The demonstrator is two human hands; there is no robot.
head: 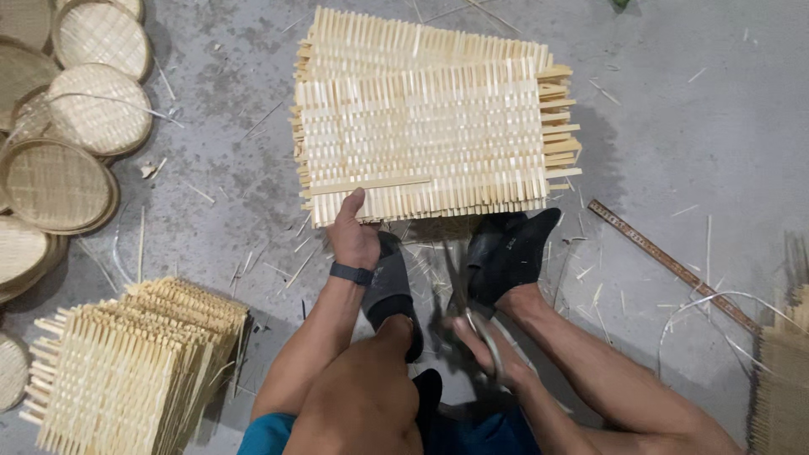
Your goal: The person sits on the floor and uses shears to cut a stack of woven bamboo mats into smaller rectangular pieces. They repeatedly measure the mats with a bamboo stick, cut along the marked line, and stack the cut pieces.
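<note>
Grey concrete floor [674,126]; left hand [352,236] pinches near edge of woven bamboo mat [425,126] at center, looks light, stiff, splintery. Right hand [482,341] clenched on scissors [472,312].

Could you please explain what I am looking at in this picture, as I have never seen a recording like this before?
There is no machine here: the single picture comes from a camera worn on a person's head, looking down at their own arms, knees and dark-socked feet on a grey concrete floor.

The left hand, with a dark band on its wrist, grips the near edge of a stack of square woven bamboo mats, thumb on top. The right hand is low between the legs and blurred; it seems to hold scissors, but I cannot be sure.

Around them lie a second pile of woven mats at lower left, finished round woven trays at upper left, a long ruler on the right, and loose bamboo slivers scattered over the floor.
</note>
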